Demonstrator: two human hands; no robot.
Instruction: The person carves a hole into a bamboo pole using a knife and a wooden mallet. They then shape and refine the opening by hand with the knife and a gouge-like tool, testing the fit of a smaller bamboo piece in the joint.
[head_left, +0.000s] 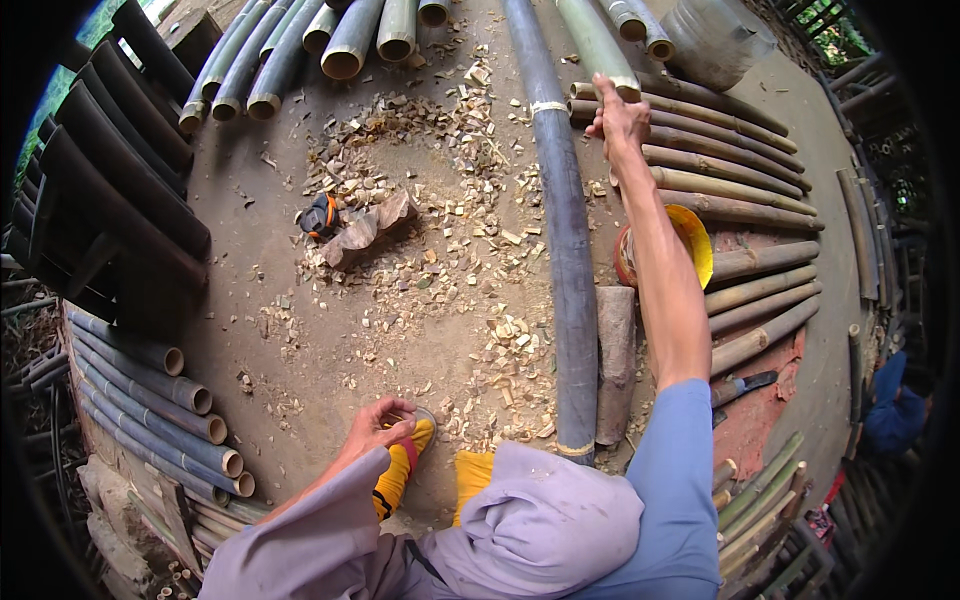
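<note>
My right arm is stretched far forward. At its end my right hand (622,118) is at the cut end of a green bamboo pole (592,38), one finger reaching along the pole's left side; the other fingers are partly hidden. My left hand (378,427) hangs low in front of me, fingers loosely bent and apart, holding nothing. Close beside it is my foot in a yellow sock (400,470). Between my hands a long dark bamboo pole (568,250) runs from the far edge toward me, next to a short log (615,365).
Wood chips (420,290) litter the ground around an orange-and-black tape measure (320,216) and a notched wood block (370,232). Cut bamboo (735,180) lies at right, by a yellow-rimmed container (692,245) and a knife (745,388). More bamboo (150,400) and dark chairs (120,190) stand left.
</note>
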